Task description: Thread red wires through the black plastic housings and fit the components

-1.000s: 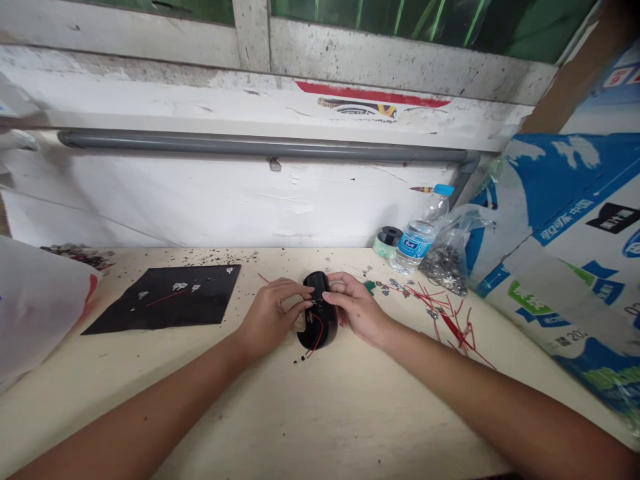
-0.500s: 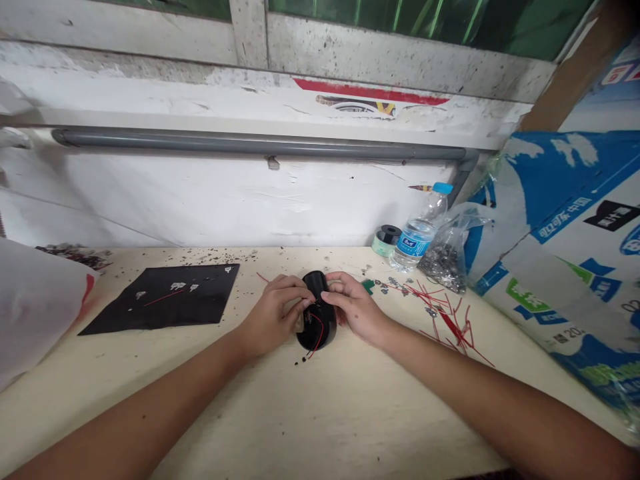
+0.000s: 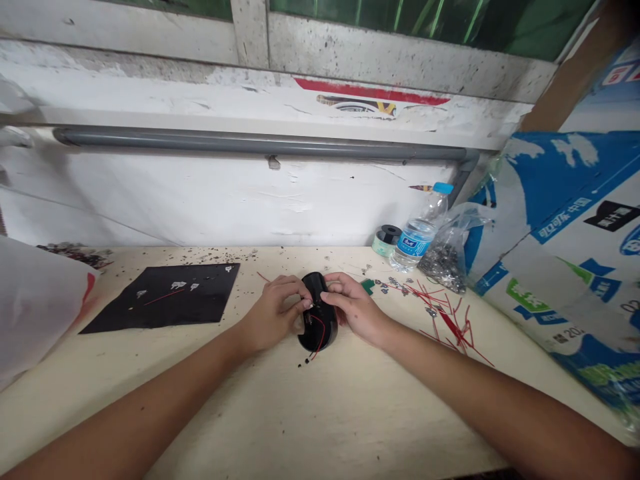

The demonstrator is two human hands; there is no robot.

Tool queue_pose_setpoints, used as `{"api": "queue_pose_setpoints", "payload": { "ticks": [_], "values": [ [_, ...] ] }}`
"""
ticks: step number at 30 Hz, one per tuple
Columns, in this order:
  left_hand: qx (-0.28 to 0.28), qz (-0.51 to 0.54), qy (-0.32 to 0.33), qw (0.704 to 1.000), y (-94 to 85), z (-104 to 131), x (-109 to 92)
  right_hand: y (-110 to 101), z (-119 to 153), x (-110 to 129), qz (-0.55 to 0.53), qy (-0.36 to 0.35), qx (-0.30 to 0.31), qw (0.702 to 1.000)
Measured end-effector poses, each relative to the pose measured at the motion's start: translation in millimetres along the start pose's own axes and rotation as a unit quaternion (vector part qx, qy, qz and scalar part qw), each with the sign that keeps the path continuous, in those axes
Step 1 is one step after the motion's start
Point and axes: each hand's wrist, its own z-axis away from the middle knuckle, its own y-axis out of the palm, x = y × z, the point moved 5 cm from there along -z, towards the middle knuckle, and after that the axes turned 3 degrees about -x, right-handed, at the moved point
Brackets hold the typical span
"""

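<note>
A crumpled, translucent white bag (image 3: 40, 300) is standing far left of the black housing (image 3: 315, 333) and is hiding part of a heap of small dark bits (image 3: 75, 255). Nearer the housing on its left, a flat, matte black sheet (image 3: 195, 313) is carrying flat silver metal tabs (image 3: 179, 285) and a thin red wire. The left hand (image 3: 287, 310) is touching the housing's left side, thumb and forefinger standing almost together; a small light bit is showing at the fingertips, but whether they are gripping it cannot be told. The housing, glossy, elongated and round-ended, is lying on the pale, smooth tabletop (image 3: 280, 413) between both hands; a red lead (image 3: 324, 327) is curving across its hollow near end. The right hand (image 3: 353, 303) is holding the housing's right side, thumb on top and fingers curled around the edge. Both hands are covering parts of the housing. Right of the housing, a green piece (image 3: 368, 287), metal tabs and loose red wires (image 3: 453, 320) are lying scattered. Behind these, a clear plastic bottle (image 3: 416, 233) is partly blocking a see-through bag of metal parts (image 3: 445, 263). A blue-and-white carton (image 3: 575, 267) is bounding the far right.
</note>
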Motion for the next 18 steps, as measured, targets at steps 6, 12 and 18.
{"api": "queue_pose_setpoints", "payload": {
  "ticks": [6,12,18],
  "values": [
    [-0.021,-0.024,0.008,0.999,0.6,0.8,1.3,0.8,-0.3,1.2,0.004,0.005,-0.003,1.0],
    [0.005,-0.059,-0.018,0.998,4.1,2.6,1.7,2.0,1.1,2.6,0.02,0.005,-0.011,1.0],
    [0.026,-0.081,-0.01,0.996,9.4,4.7,-1.7,4.7,1.7,4.5,0.022,0.0,-0.009,1.0]
  ]
}}
